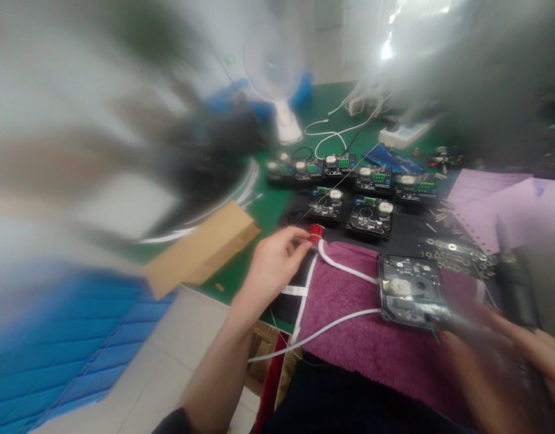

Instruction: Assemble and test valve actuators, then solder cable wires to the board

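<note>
My left hand (pixel 281 256) is pinched closed at a small bundle of red wires (pixel 316 234) with an orange band round it. Its thumb and fingertips are at the bundle's left edge. Beside the bundle, a white cable (pixel 344 269) runs right into a square circuit board unit (pixel 410 289), which lies on a purple towel (pixel 344 325). A second white cable (pixel 331 322) leaves the unit's lower left side. My right hand (pixel 498 349) is just right of the unit, smeared by motion, so its grip does not show. Thin green and red wires (pixel 435 331) stick out near it.
Several similar board units (pixel 372 216) stand on the black mat behind the towel. Loose metal rings (pixel 458 253) and pink papers (pixel 489 202) lie to the right. A cardboard box (pixel 205 250) is at the left, and a white fan (pixel 286 123) stands behind.
</note>
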{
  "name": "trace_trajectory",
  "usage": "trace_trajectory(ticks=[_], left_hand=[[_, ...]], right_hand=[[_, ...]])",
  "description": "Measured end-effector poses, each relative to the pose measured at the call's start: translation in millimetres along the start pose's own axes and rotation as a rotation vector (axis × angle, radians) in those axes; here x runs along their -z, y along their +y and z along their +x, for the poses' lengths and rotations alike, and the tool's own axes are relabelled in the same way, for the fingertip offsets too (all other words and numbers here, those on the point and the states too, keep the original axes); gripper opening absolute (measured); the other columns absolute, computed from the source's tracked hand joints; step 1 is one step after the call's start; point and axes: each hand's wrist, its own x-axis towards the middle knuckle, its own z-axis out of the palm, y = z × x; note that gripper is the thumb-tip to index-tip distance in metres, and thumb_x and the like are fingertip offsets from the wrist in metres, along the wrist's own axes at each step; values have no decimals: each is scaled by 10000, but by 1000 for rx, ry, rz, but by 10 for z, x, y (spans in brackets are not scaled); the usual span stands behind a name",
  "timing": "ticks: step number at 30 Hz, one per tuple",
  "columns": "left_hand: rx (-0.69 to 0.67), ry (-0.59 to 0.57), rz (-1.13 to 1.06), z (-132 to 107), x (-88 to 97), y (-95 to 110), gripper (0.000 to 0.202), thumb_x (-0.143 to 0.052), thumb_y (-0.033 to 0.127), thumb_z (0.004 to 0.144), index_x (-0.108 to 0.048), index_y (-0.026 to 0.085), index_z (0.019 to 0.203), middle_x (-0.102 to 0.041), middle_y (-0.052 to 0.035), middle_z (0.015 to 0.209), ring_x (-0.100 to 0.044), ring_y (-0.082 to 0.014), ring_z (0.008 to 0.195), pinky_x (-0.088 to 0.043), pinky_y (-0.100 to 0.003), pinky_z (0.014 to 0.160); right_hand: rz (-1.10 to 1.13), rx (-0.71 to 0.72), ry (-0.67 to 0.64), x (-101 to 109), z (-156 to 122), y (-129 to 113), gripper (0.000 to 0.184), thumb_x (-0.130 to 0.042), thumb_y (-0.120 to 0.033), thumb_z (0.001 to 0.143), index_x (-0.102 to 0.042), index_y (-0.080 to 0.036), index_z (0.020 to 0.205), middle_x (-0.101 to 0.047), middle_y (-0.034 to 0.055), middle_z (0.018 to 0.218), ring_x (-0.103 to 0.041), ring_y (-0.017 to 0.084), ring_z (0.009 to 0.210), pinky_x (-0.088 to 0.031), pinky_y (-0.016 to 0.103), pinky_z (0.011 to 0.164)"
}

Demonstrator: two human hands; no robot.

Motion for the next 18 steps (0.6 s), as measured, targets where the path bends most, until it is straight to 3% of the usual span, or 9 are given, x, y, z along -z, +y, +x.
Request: trace_trajectory(ticks=[8,12,13,16,18], left_hand=[[-5,0,18,35,-5,-31,210,-662,239,941,-767,247,1123,-813,5,979,-662,-127,686,-525,-261,682],[0,-22,28,52,-11,-56,205,-690,253,908,-756,239,1102,-803,22,942,-637,-115,642,-500,-241,627],[-3,-29,36,48,-10,-54,212,-692,251,903,-754,238,1105,-800,24,935,-639,-116,647,-500,-241,627],[-27,-48,78,2,6,-37,243,-679,222,899,-759,230,1128,-796,14,953,-653,-129,685,-520,-259,685],[-52,-61,113,-51,28,-29,248,-672,215,906,-768,228,1133,-794,2,978,-663,-143,723,-531,-287,749]], right_hand=[[-8,51,-59,43,-10,227,591,-805,-565,889,-699,-315,1414,-763,97,1138,-740,334,897,-627,554,913],[-14,205,-93,60,24,316,517,-696,-597,964,-698,-336,1411,-760,89,1074,-737,310,832,-651,503,808],[-3,231,-101,51,27,274,515,-680,-618,966,-707,-335,1396,-760,87,1053,-736,307,816,-653,496,786],[-30,-10,14,0,33,-10,582,-814,-566,871,-715,-272,1364,-746,94,1091,-744,338,923,-624,556,949],[4,-58,54,-31,46,-228,574,-830,-563,848,-729,-253,1320,-743,90,1078,-743,349,955,-600,576,1000]])
